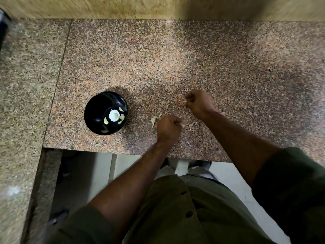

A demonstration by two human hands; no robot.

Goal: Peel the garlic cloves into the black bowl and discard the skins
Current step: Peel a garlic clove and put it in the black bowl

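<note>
Kitchen, speckled granite counter (175, 59) (pinkish), black bowl (98, 110), stone wall (158, 7)

Both hands are curling knuckles-up, so the left hand (168, 126) is hiding whatever its grip holds, and the right hand (198, 102) is showing only a pale sliver at its fingers, too small to tell. A dark object (3, 27) is being cut off by the left edge. The feet under the surface (175, 59) are blurring.

I see a speckled granite counter (175, 59) carrying the black bowl (98, 110) at my left, with loose garlic skins (153, 120) scattered near its front edge.
</note>
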